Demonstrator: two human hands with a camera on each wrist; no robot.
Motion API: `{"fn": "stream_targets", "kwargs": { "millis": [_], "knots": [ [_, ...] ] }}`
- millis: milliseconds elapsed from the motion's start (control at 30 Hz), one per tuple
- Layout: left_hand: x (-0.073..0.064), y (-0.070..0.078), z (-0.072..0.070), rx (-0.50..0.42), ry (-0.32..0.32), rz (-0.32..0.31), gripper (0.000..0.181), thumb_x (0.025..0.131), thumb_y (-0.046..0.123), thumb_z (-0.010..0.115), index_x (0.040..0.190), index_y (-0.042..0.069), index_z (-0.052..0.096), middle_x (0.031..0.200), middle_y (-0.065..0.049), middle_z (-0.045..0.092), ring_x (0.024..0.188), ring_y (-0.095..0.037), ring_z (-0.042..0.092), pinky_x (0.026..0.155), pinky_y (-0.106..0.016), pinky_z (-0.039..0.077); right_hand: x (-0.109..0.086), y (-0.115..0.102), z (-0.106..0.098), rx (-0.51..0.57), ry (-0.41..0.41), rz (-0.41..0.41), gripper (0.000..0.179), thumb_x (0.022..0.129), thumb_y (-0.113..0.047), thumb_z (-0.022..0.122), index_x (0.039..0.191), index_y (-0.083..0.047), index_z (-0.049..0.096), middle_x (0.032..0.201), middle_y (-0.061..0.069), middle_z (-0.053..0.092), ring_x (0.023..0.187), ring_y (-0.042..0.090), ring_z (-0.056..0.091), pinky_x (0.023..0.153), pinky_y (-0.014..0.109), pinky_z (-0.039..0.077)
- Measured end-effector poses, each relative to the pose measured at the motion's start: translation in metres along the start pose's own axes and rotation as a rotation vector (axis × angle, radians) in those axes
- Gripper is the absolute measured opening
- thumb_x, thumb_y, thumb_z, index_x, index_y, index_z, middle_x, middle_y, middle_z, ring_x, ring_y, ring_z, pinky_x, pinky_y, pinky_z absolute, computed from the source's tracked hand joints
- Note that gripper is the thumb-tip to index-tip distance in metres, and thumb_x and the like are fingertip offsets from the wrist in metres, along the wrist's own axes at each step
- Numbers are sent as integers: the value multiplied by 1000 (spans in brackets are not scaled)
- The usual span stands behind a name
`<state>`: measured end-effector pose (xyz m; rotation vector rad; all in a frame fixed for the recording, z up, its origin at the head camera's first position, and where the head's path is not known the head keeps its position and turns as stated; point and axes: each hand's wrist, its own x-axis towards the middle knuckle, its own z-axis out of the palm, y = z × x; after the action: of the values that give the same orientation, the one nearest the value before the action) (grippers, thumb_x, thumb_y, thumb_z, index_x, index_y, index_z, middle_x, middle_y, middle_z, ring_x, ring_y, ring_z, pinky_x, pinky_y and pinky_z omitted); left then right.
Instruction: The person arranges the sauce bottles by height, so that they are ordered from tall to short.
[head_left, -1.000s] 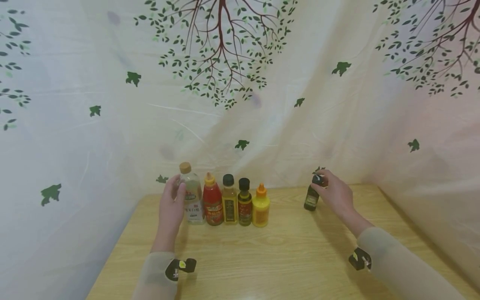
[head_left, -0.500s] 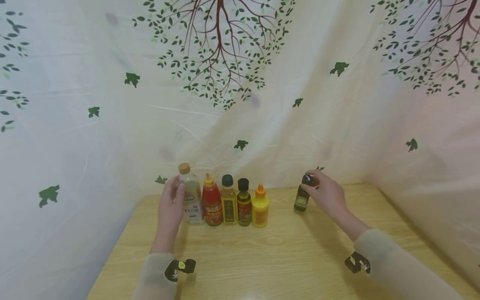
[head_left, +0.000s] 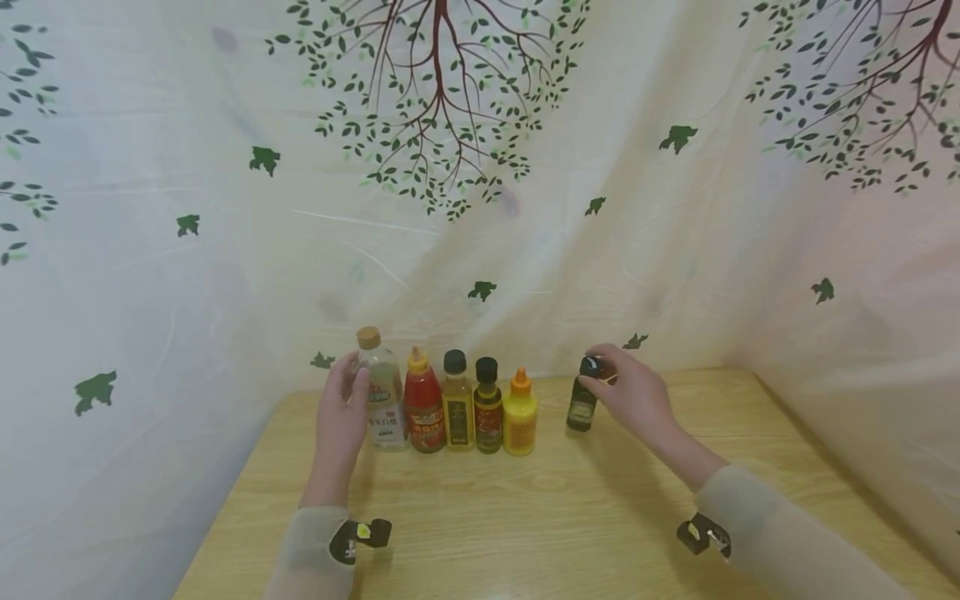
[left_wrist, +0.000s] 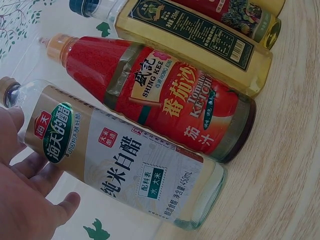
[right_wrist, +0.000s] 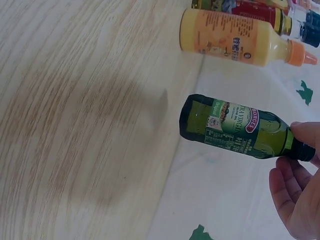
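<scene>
My left hand point(head_left: 341, 408) holds the upper part of a clear white rice vinegar bottle point(left_wrist: 135, 165), thumb in front and fingers along its outer side. This bottle stands upright at the left end of a row. By its black cap, my right hand point(head_left: 633, 396) pinches a small green olive oil bottle point(right_wrist: 235, 127). The olive oil bottle leans slightly, its base close over the table, right of a yellow squeeze bottle point(head_left: 520, 421) with an orange nozzle. Some of the right hand is cut off in the right wrist view.
Between the vinegar and the yellow bottle stand a red ketchup bottle point(head_left: 425, 408), a pale yellow oil bottle point(head_left: 458, 408) and a dark-capped bottle with a red label point(head_left: 488, 412). Behind the wooden table point(head_left: 487, 525) hangs a white leaf-patterned curtain point(head_left: 480, 242).
My right hand has brought the olive oil bottle leftward, closer to the yellow squeeze bottle. The left hand has stayed at the vinegar bottle, and the row has not moved.
</scene>
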<state>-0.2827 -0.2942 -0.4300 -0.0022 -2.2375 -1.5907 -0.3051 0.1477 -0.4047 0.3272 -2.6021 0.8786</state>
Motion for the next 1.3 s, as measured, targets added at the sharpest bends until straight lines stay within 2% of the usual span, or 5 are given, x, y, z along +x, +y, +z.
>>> {"fn": "stream_targets", "kwargs": {
  "millis": [267, 667, 1300],
  "knots": [
    [0, 1, 0, -2, -4, -5, 63, 117, 52, 47, 171, 20, 38, 172, -15, 45, 161, -40, 36, 129, -70, 27, -2, -14, 7, 18, -28, -19, 41, 102, -25, 83, 139, -12, 69, 118, 12, 81, 99, 32, 75, 84, 56, 63],
    [1, -2, 1, 2, 14, 17, 61, 117, 51, 48, 170, 20, 40, 170, -16, 47, 159, -40, 39, 129, -69, 29, -4, -21, 20, 48, -79, -105, 37, 100, -17, 86, 134, -12, 72, 115, 6, 81, 96, 25, 74, 84, 51, 64],
    [1, 0, 0, -6, 11, 21, 61, 118, 49, 48, 169, 17, 41, 171, -16, 45, 159, -40, 40, 130, -67, 28, -7, -28, 31, 41, -115, -125, 40, 98, -16, 87, 135, -12, 72, 111, 4, 81, 95, 24, 75, 83, 49, 64]
  ]
}}
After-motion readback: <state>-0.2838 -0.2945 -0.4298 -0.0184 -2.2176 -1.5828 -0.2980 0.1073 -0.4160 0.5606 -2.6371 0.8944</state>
